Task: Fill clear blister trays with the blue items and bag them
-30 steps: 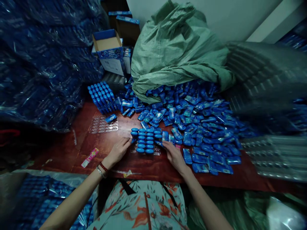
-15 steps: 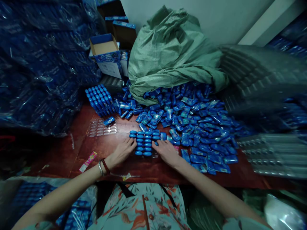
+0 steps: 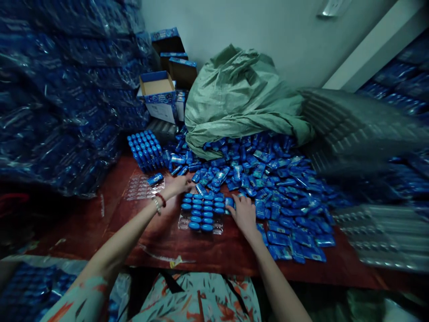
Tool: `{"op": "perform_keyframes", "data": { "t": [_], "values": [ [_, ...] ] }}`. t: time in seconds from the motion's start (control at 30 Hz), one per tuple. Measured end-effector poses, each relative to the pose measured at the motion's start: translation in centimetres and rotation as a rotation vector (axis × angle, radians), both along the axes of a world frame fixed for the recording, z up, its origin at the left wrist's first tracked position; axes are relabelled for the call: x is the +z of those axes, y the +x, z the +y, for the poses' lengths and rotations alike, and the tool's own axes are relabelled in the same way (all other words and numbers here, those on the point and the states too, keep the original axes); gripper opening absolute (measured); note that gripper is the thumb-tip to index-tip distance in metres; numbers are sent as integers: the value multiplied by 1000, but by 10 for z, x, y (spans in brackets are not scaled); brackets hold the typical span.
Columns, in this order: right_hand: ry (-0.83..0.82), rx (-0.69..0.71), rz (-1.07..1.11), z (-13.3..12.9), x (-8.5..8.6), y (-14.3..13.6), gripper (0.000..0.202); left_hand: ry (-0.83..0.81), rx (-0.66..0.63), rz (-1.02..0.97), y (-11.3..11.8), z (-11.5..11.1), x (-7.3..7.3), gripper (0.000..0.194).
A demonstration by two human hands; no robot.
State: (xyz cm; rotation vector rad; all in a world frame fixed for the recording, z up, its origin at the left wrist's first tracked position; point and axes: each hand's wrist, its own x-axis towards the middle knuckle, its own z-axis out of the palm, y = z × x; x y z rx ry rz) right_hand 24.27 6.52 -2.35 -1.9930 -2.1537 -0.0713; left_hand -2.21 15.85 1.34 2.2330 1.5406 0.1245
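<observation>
1. Got a big, crumpled pale-green fabric sack (image 3: 241,96) slumped in front of a plain pale wall (image 3: 261,27).
2. Also seeing an open blue-and-white cardboard box (image 3: 159,96) left of it, blue-edged brown cardboard boxes (image 3: 182,74) just behind.
3. Way over left, tall stacks of blue goods in shiny clear plastic (image 3: 67,98).
4. Pale slanted beam (image 3: 370,47), upper right.
5. Tiny yellow scrap (image 3: 174,262) near the front edge of a kinda glossy dark-red tabletop (image 3: 234,252).

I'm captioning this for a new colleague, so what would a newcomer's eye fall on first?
Probably the bulky green sack, rising behind a spread of small blue packs on the red-brown table. Next, perhaps, the partly filled clear tray at the near middle, just left of the right hand.
</observation>
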Motion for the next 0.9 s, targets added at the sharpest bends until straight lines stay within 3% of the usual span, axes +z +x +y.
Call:
{"op": "perform_keyframes", "data": {
  "t": [0.1,0.23,0.33,0.43,0.57,0.67,0.77,0.83,0.9],
  "values": [
    [-123,12,-148,6,11,-3,47,-55,-80,72,26,26,1,30],
    [-194,16,-160,5,17,-4,42,-64,-102,152,55,25,-7,37],
    [-224,23,-138,5,17,-3,40,-70,-104,187,59,26,-8,52],
    [-214,74,-61,1,16,0,38,-96,-126,217,43,35,-4,59],
    [-88,100,230,-25,6,10,25,-130,-190,212,-4,35,-1,52],
    [-63,-21,533,-52,-2,19,26,-112,-241,163,-40,15,-11,61],
    [-91,-119,902,-68,-5,19,39,17,-260,63,-59,-13,-27,70],
    [-108,-88,1063,-71,-3,12,38,109,-184,29,-62,-28,-39,64],
    [-81,-14,1074,-69,0,3,29,175,-94,21,-61,-38,-47,53]
  ]
}}
